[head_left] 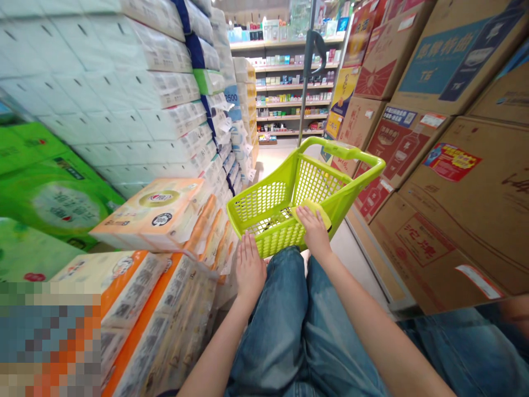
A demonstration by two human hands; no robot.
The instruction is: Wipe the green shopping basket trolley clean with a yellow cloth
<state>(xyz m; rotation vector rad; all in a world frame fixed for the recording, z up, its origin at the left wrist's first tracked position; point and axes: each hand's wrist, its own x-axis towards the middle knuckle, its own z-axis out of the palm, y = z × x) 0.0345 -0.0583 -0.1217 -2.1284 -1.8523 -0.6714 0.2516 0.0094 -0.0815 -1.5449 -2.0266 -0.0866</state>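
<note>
A lime-green plastic shopping basket stands on the aisle floor just in front of my knees, its handle bar at the far side. My right hand lies flat on the basket's near rim over a yellowish pad, fingers stretched out. My left hand rests open on my left knee in blue jeans, fingertips close to the basket's near wall. Something small lies in the basket's bottom, too unclear to name.
Stacked tissue packs in orange, white and green wrapping wall the left side. Brown cardboard cartons are piled on the right. A narrow aisle runs ahead to shelves of goods, past a metal pole.
</note>
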